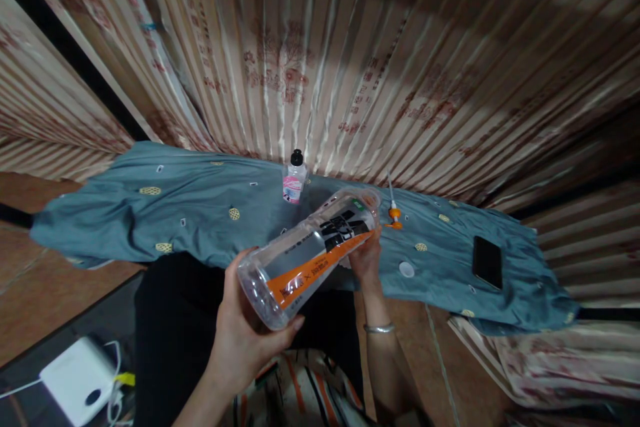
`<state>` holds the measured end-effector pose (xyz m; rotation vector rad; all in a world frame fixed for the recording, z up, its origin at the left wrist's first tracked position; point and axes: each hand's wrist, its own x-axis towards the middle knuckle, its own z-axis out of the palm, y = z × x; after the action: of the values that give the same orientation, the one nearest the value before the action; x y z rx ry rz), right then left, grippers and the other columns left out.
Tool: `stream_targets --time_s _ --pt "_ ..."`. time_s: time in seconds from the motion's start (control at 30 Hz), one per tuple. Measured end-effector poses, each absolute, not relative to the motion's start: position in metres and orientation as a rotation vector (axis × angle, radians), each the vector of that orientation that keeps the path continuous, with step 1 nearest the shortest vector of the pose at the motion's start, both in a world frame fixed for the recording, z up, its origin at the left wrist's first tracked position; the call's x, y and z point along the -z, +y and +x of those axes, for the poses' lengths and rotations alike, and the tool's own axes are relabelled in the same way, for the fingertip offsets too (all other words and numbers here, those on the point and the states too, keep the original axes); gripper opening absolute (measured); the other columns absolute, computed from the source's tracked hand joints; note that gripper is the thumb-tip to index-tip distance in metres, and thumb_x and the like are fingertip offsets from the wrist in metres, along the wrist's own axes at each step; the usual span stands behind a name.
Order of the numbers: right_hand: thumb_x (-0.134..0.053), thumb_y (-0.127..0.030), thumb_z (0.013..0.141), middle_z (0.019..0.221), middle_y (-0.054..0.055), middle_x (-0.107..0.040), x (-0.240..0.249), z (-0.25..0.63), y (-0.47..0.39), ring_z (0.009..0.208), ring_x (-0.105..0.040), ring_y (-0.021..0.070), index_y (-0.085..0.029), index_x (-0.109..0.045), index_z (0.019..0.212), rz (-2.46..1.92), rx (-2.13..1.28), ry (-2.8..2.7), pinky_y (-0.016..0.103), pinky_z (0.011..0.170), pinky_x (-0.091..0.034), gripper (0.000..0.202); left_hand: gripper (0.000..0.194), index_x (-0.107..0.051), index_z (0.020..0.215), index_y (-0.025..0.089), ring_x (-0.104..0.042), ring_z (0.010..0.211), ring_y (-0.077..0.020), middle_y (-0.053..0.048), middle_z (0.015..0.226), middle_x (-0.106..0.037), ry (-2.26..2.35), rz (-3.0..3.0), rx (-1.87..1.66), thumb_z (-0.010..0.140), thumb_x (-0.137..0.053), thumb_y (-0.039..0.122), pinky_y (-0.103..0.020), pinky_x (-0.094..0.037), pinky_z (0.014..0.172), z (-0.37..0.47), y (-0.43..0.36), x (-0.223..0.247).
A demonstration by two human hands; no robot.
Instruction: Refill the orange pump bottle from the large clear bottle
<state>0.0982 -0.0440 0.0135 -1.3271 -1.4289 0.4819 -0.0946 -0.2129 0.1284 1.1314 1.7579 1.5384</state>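
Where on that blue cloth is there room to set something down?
The widest bare stretch of the blue cloth lies left of the small pink-labelled bottle. A smaller patch lies between the orange pump, the white disc and the black phone. The middle is crowded: the left hand and right hand hold the large clear bottle there.

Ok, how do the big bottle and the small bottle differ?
The big bottle is held tilted by the left hand and right hand; the small bottle stands upright on the cloth. The big bottle is marked in orange and black; the small bottle, in pink. Both carry coloured printing.
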Motion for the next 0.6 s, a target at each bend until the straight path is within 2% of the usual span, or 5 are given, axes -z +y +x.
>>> stream_targets --time_s 0.13,0.3,0.6 --pt "-0.070 -0.042 0.075 0.087 0.004 -0.070 -0.0141 0.0984 -0.0441 0.098 -0.072 0.0299 -0.023 -0.054 0.108 -1.347 -0.494 -1.433 0.045 0.086 -0.059 0.042 0.079 -0.052 0.132 0.020 -0.071 0.114 -0.0274 -0.008 0.122 -0.068 1.743 1.123 -1.555 0.062 -0.084 0.035 -0.038 -0.059 0.098 -0.0929 -0.2129 -0.1289" --pt "-0.071 -0.044 0.075 0.092 0.004 -0.071 -0.0157 0.0979 -0.0450 0.089 -0.073 0.0260 -0.024 -0.052 0.110 -1.336 -0.507 -1.416 0.042 0.080 -0.060 0.044 0.079 -0.049 0.134 0.020 -0.072 0.112 -0.0264 -0.008 0.121 -0.069 1.726 1.128 -1.567 0.064 -0.083 0.033 -0.038 -0.059 0.098 -0.0914 -0.2129 -0.1297" --pt "-0.071 -0.044 0.072 0.092 0.005 -0.072 -0.0144 0.0979 -0.0437 0.092 -0.072 0.0271 -0.024 -0.050 0.107 -1.337 -0.510 -1.399 0.042 0.082 -0.060 0.045 0.079 -0.050 0.134 0.019 -0.072 0.113 -0.0262 -0.008 0.121 -0.069 1.733 1.205 -1.542 0.065 -0.084 0.034 -0.037 -0.059 0.098 -0.0951 -0.2130 -0.1264"
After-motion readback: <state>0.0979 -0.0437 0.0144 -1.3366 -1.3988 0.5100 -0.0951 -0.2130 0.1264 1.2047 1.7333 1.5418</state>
